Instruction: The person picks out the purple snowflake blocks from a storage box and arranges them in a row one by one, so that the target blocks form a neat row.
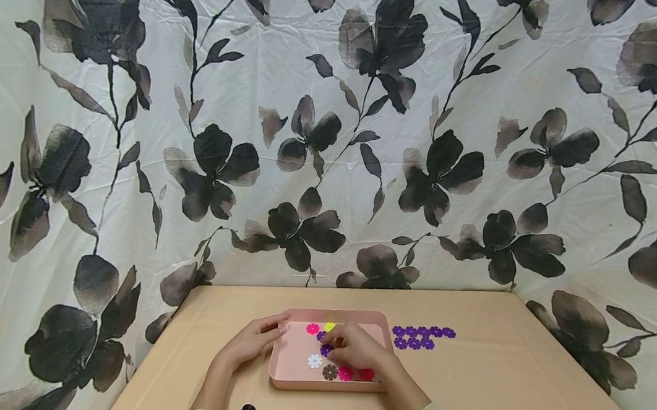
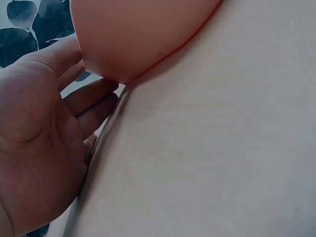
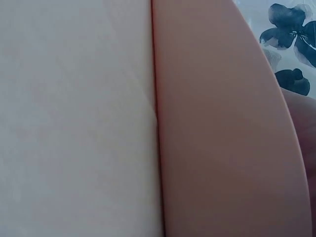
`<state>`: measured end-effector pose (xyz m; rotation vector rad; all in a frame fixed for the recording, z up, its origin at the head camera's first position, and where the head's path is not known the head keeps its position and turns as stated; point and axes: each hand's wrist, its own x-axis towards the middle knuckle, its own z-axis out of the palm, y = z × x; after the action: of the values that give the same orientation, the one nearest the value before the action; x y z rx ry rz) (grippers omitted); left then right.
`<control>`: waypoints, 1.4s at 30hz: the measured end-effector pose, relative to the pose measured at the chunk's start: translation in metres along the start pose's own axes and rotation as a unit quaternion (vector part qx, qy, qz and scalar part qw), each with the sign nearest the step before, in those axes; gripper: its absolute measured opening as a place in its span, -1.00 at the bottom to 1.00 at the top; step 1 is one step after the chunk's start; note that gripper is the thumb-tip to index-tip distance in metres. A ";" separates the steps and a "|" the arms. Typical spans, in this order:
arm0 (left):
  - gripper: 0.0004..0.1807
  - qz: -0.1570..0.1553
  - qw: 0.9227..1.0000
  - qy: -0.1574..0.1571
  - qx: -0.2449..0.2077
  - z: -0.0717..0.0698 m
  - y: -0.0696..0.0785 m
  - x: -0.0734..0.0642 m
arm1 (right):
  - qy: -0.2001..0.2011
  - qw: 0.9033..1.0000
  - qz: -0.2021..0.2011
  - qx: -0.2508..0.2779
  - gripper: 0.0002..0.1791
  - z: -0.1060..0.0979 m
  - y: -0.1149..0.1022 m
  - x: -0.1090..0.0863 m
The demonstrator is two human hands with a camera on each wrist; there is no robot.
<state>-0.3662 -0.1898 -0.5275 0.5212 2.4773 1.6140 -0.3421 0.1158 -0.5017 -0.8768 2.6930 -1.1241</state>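
My left hand (image 1: 256,341) holds the shallow pink tray (image 1: 329,386) by its left side near the far corner. In the left wrist view its thumb reaches over the rim, and other fingers (image 2: 94,106) lie against the outer wall. Inside the tray, my right hand (image 1: 354,347) has its thumb and index fingertips at a purple flower-shaped disc (image 1: 326,350). Another purple disc (image 1: 321,336) is just beyond, partly covered. Around them lie a pink disc (image 1: 313,329), a yellow disc (image 1: 329,326), a white disc (image 1: 314,361) and a brown disc (image 1: 330,372). The tray wall mostly hides this hand in the right wrist view.
Right of the tray, several purple discs (image 1: 412,332) lie in two rows on the tan tabletop (image 1: 498,351). A magenta disc (image 1: 345,373) and a red disc (image 1: 366,374) lie by the tray's near wall. Flower-patterned cloth (image 1: 373,215) hangs behind the table.
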 end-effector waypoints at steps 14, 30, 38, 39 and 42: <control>-0.45 0.001 1.000 0.001 -0.004 0.000 -0.001 0.000 | 0.007 0.999 0.029 -0.021 -0.86 0.001 -0.003 -0.002; -0.45 0.003 1.000 0.004 0.001 -0.001 0.002 -0.002 | 0.015 0.999 0.028 -0.004 -0.89 -0.009 -0.001 -0.006; -0.43 0.000 1.000 0.000 -0.009 0.000 0.003 -0.002 | 0.045 0.998 0.040 -0.013 -0.81 -0.018 0.000 -0.010; -0.43 0.000 1.000 0.000 -0.008 0.001 0.003 -0.001 | 0.051 0.998 0.040 -0.023 -0.81 -0.019 0.000 -0.011; -0.44 0.000 1.000 0.002 -0.004 0.001 0.003 -0.002 | 0.066 0.996 0.041 -0.040 -0.80 -0.023 0.001 -0.013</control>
<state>-0.3639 -0.1887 -0.5249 0.5173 2.4716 1.6256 -0.3384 0.1372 -0.4874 -0.7188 2.8692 -1.1004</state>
